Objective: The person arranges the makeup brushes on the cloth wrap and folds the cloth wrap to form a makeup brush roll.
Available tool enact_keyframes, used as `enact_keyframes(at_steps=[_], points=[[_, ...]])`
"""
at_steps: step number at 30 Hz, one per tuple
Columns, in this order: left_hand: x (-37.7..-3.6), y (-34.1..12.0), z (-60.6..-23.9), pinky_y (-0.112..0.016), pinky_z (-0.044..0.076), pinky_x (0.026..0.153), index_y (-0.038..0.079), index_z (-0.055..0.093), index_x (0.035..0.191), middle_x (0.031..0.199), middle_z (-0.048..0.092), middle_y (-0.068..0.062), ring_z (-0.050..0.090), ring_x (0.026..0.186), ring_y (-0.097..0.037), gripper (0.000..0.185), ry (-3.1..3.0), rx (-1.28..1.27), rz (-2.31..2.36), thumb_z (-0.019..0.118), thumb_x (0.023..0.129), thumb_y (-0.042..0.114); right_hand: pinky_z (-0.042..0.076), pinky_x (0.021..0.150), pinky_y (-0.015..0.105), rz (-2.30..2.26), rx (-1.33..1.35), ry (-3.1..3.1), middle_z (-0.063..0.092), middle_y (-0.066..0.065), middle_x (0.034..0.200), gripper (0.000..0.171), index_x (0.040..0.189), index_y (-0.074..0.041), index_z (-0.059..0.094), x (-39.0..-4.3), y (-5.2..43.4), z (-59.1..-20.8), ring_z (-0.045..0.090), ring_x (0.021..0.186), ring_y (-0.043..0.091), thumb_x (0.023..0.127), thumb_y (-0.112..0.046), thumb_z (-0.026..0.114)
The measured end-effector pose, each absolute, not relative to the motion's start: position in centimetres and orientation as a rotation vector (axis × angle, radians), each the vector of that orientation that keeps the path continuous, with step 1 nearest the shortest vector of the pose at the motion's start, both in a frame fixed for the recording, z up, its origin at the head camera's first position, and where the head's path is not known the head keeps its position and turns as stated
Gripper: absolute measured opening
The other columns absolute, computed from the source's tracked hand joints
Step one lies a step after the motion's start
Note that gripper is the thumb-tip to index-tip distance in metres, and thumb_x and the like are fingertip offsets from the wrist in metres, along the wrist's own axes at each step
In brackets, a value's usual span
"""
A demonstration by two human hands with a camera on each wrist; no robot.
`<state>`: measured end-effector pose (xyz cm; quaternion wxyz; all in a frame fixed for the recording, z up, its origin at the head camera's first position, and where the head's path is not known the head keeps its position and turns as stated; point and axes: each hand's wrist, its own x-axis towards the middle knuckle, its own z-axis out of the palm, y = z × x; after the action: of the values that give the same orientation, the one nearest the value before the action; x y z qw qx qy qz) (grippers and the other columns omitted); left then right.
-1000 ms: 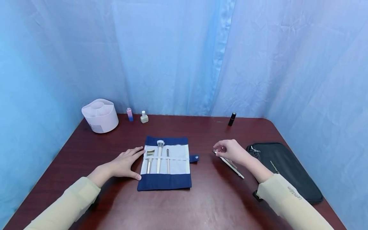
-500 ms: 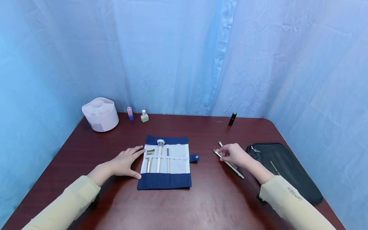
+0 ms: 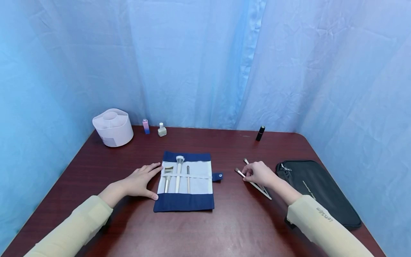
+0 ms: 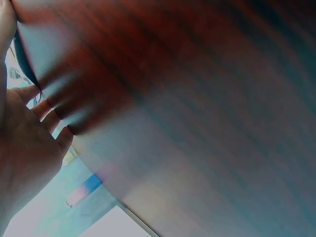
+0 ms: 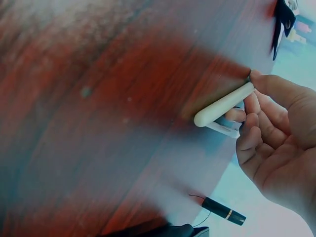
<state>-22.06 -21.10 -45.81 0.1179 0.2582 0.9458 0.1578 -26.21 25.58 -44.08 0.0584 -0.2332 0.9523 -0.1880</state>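
On the table lies an unfolded navy-and-white brush roll (image 3: 184, 203) with three makeup brushes under its elastic strap: a wide flat one (image 3: 167, 180), a fluffy white-tipped one (image 3: 178, 176) and a thin one (image 3: 188, 182). My left hand (image 3: 136, 182) rests at the roll's left edge, fingers spread, thumb on the navy lower flap. To the right of the roll, my right hand (image 3: 260, 174) pinches a pale-handled makeup brush (image 5: 224, 105) between thumb and fingers. A second brush (image 3: 245, 161) lies partly hidden beneath that hand, its handle crossing close to the first.
A black zipped case (image 3: 321, 192) lies at the right, partly under the right forearm. Along the back stand a white divided organizer (image 3: 117, 134), a pink-and-blue tube (image 3: 146, 126), a nail polish bottle (image 3: 162, 130) and a black lipstick tube (image 3: 260, 133). Blue curtains (image 3: 192, 71) surround the table.
The right hand has shifted from the brush's tip down along its handle. The pinched brush's head has moved slightly left, and the second brush's head now shows. The left hand stays put.
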Motion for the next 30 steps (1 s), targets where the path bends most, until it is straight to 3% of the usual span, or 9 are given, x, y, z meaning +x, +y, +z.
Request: enact_keyframes(at_steps=[7, 13, 19, 25, 30], points=[[-22.0, -21.1, -45.6, -0.064, 0.02, 0.106, 0.009, 0.026, 0.15, 0.155, 0.02, -0.017, 0.024, 0.137, -0.042, 0.109, 2.774, 0.77, 0.469, 0.071, 0.068, 0.066, 0.044, 0.045, 0.024, -0.616, -0.661, 2.851, 0.059, -0.01, 0.066, 0.011, 0.09, -0.015, 0.07, -26.1, 25.4, -44.1, 0.051, 0.046, 0.006, 0.08, -0.017, 0.075], [-21.8, -21.0, -45.4, -0.064, 0.022, 0.105, 0.009, 0.026, 0.149, 0.154, 0.021, -0.018, 0.025, 0.135, -0.041, 0.108, 2.769, 0.775, 0.481, 0.071, 0.068, 0.065, 0.045, 0.056, 0.022, -0.648, -0.72, 2.848, 0.059, -0.012, 0.067, 0.013, 0.091, -0.016, 0.069, -26.0, 25.1, -43.7, 0.052, 0.058, 0.004, 0.08, -0.016, 0.074], [-21.7, -20.9, -45.4, -0.064, 0.02, 0.106, 0.01, 0.025, 0.15, 0.155, 0.02, -0.016, 0.023, 0.137, -0.042, 0.108, 2.76, 0.748, 0.47, 0.071, 0.069, 0.065, 0.047, 0.057, 0.024, -0.779, -0.734, 2.809, 0.061, -0.009, 0.071, 0.014, 0.095, -0.014, 0.068, -25.8, 24.7, -42.1, 0.055, 0.063, 0.007, 0.082, -0.014, 0.073], [-21.8, -20.9, -45.5, -0.064, 0.02, 0.106, 0.011, 0.025, 0.15, 0.155, 0.019, -0.016, 0.023, 0.137, -0.042, 0.109, 2.762, 0.742, 0.467, 0.071, 0.068, 0.065, 0.051, 0.051, 0.031, -0.984, -0.715, 2.708, 0.063, -0.002, 0.075, 0.02, 0.102, -0.009, 0.066, -25.6, 23.9, -40.1, 0.06, 0.058, 0.023, 0.083, -0.012, 0.071], [-21.8, -20.9, -45.4, -0.064, 0.02, 0.106, 0.011, 0.025, 0.15, 0.155, 0.02, -0.015, 0.024, 0.137, -0.041, 0.108, 2.761, 0.742, 0.471, 0.071, 0.068, 0.064, 0.053, 0.054, 0.042, -1.032, -0.721, 2.676, 0.064, 0.0, 0.078, 0.025, 0.109, -0.011, 0.064, -25.8, 22.9, -38.8, 0.061, 0.057, 0.024, 0.084, -0.012, 0.069]])
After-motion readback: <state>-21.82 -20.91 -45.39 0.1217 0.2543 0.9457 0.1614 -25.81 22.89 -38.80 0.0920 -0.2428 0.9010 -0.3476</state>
